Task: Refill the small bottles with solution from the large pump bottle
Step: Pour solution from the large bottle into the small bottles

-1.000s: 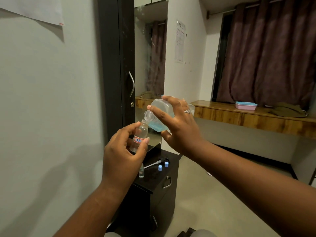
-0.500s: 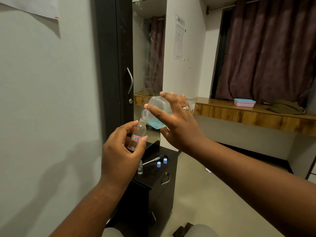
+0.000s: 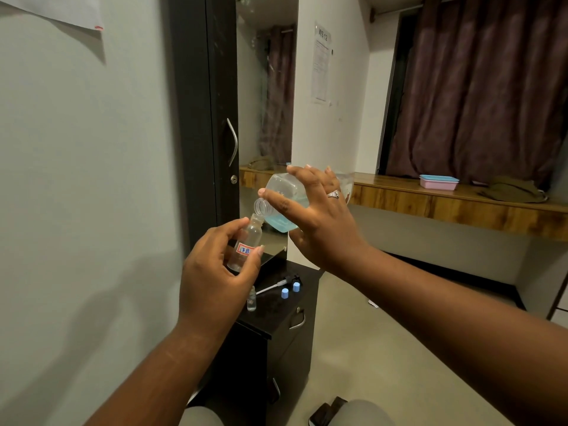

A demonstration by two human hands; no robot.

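Below the hands, black cabinet top [image 3: 270,315] bearing small upright bottle [image 3: 251,299] under the left hand [image 3: 215,278], with pump head [image 3: 284,281] and two blue caps [image 3: 290,289] just right.

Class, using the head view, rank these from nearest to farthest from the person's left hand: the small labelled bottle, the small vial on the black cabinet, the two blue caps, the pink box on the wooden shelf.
1. Small labelled bottle: held in the left hand.
2. Small vial: on the black cabinet, just below the hand.
3. Blue caps: farther right on the cabinet top.
4. Pink box: far right, on the wooden shelf.
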